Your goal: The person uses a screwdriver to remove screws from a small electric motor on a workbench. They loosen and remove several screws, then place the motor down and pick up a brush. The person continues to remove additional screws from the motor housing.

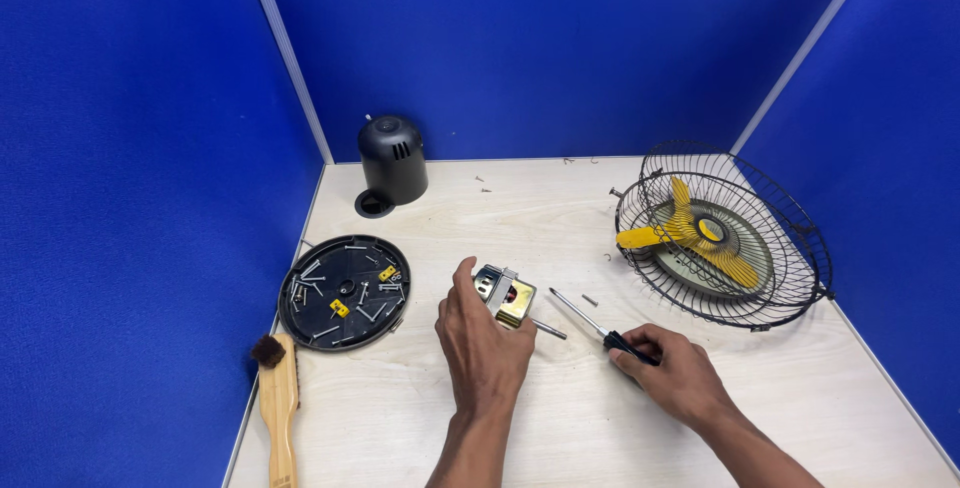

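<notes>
Left hand (482, 340): we find it nearest us, palm down on the pale wood-grain tabletop (560, 428), fingers closed around the small silver and brass-coloured fan motor block (505, 295), which sits on the tabletop near the middle, its thin metal shaft pointing right.
Right hand (672, 373): we see its fingers wrapped around the black handle of a slim steel-shafted screwdriver (590, 322), whose tip points up and left toward the motor block but stands just clear of it.
Handling note: in our judgement the motor block should be held flat and firm, and the screwdriver tip seated square in a screw head before any turning, so it does not slip.
Loose screw (590, 300): one small screw lies on the tabletop just right of the screwdriver shaft; in our view it could roll.
Brush (279, 398): a wooden-handled brush with a dark bristle tuft lies at the left edge.
Round black plastic plate (343, 293): it lies left of the motor block and carries many loose screws and two small yellow clips.
Black wire fan cage (725, 233): it sits at the right, with the yellow fan blade inside.
Black domed motor housing (392, 158): it stands upright at the far corner by the blue partition walls (130, 128).
</notes>
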